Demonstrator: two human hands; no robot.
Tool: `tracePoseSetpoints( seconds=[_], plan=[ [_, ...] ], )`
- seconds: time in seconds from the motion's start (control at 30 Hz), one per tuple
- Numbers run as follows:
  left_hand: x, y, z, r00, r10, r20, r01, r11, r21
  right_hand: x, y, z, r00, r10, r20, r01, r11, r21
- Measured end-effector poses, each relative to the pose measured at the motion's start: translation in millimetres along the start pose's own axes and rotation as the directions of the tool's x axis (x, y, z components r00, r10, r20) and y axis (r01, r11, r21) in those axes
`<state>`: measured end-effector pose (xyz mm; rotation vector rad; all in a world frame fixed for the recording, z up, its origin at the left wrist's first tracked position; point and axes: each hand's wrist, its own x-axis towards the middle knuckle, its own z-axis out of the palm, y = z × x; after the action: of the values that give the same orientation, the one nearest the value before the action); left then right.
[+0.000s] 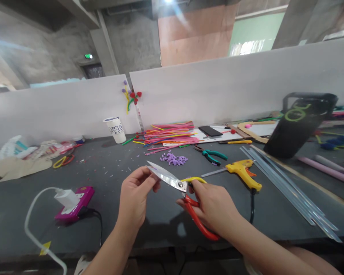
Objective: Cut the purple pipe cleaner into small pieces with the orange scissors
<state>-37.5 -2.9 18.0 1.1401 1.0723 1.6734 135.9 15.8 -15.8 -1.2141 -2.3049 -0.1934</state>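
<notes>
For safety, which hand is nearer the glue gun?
Right. The right hand is just left of the glue gun; the left hand is farther left, at the tip of the held scissors.

Anything between left fingers (148, 186) too small to tell. Scissors (169, 177): yellow handle (197, 178) partly hidden by right hand (215, 201).

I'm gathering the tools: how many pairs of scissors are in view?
2: one pair of scissors in the right hand, another pair on the table, left of the white cup. Others may be hidden.
</notes>
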Motion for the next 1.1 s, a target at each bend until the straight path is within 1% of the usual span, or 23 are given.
tracePoseSetpoints(
  seconds=[0.37, 0.6, 0.87, 1.1],
  plan=[
    [0.8, 1.8, -4.5, 1.000, -0.004, 0.014, 0.004, 1.000, 0.009, 0.6, -1.4, 0.8, 0.999, 0.016, 0.027, -0.017, 1.000, 0.006],
    [1.0, 3.8, -3.7, 1.000, 0.006, 0.030, -0.005, 1.000, -0.023, -0.4, -2.1, -2.3, 0.999, 0.004, 0.034, -0.004, 1.000, -0.002],
    [1.3, 2.9, -4.7, 0.999, -0.022, 0.036, 0.025, 0.997, -0.072, -0.6, -1.6, -5.2, 0.996, 0.014, 0.085, -0.018, 0.999, 0.048],
    [1.9, 1.0, -5.3, 0.998, -0.051, 0.025, 0.053, 0.994, -0.098, 1.0, -1.8, -9.0, 0.994, 0.011, 0.106, -0.016, 0.999, 0.045]
  ],
)
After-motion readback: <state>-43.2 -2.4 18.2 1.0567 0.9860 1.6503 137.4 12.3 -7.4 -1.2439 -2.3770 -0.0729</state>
